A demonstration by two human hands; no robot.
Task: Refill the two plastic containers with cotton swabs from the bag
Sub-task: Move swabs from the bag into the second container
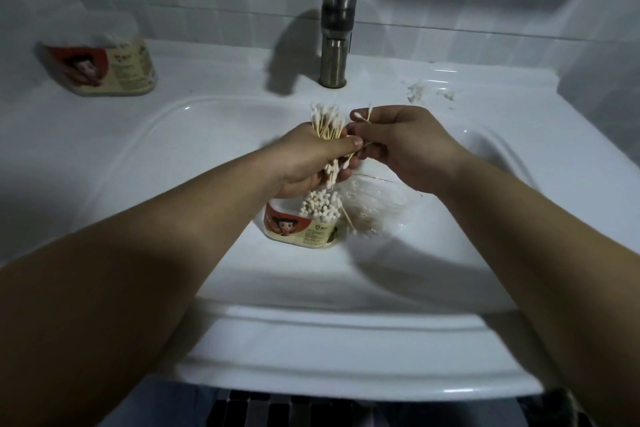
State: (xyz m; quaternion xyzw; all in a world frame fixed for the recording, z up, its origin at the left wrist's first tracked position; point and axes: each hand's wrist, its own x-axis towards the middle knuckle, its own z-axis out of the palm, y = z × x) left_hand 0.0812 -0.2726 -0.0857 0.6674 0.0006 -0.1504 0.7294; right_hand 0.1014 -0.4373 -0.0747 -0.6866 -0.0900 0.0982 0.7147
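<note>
bunching the swab bundle (pixel 326 122) upright, the left grip (pixel 308 158) clasps it over the open container (pixel 298 226); the right grip (pixel 405 142) pinches stray swabs (pixel 369 113), likely to align them.

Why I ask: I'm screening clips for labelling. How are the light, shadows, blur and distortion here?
Head view: dim overall; the tap throws a dark shadow leftward; small glints on the sink rim; the far container looks soft, while the swabs in the left hand are readable; the wide lens bows the sink's edges.
</note>
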